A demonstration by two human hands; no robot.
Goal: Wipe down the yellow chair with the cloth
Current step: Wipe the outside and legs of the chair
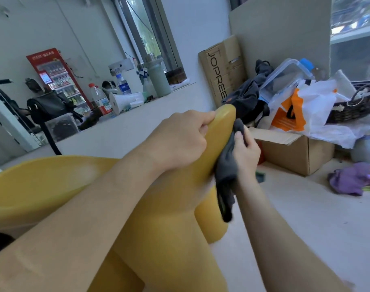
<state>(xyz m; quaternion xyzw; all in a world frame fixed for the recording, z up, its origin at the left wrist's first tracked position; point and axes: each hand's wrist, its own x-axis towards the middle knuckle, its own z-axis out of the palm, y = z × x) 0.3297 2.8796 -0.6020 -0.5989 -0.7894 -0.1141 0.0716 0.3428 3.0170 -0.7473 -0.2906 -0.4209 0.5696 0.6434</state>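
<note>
My left hand [179,140] curls over the top edge of the chair [53,186], gripping it. Just right, my right hand [246,152] clutches the cloth [226,171] against the chair's right face. A box [295,152] sits beyond.

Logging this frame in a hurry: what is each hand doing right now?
Left hand: closed, gripping the yellow chair by its raised end.
Right hand: closed, holding the dark cloth against the chair.
</note>
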